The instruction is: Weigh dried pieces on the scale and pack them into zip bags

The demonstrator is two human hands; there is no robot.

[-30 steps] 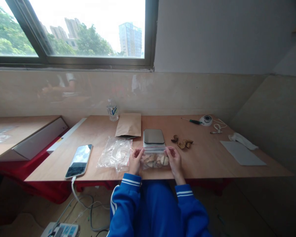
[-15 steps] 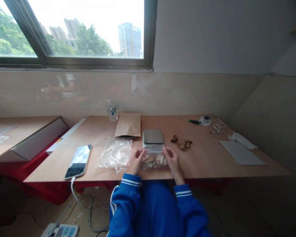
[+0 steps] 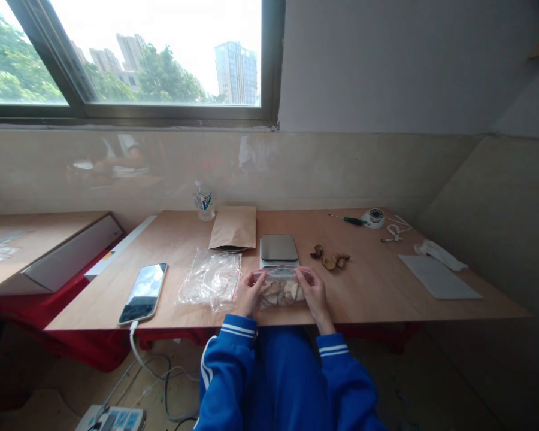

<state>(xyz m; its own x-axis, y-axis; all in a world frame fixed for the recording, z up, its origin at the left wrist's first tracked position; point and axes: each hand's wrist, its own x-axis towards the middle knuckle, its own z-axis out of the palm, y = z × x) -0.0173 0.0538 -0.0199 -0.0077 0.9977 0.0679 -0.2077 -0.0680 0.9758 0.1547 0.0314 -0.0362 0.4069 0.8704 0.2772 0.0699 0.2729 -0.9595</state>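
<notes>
A clear zip bag (image 3: 279,294) with pale and brown dried slices inside lies at the front edge of the table. My left hand (image 3: 250,291) pinches the left end of its pinkish zip edge, and my right hand (image 3: 313,290) pinches the right end. Between the hands, the top edge of the bag bows slightly. Right behind it stands a small kitchen scale (image 3: 279,248) with a bare metal plate; the bag hides its front. Several curled brown dried pieces (image 3: 335,259) lie to the right of the scale.
Left of the bag are clear plastic bags (image 3: 209,280), a kraft paper pouch (image 3: 234,227), a bottle (image 3: 203,203) and a phone (image 3: 144,293) on a cable. A screwdriver (image 3: 353,221), a white dome camera (image 3: 375,219) and a white sheet (image 3: 438,276) are on the right.
Both hands keep their pinch on the zip bag; the right fingers have shifted very slightly to the left. Nothing else on the table has moved.
</notes>
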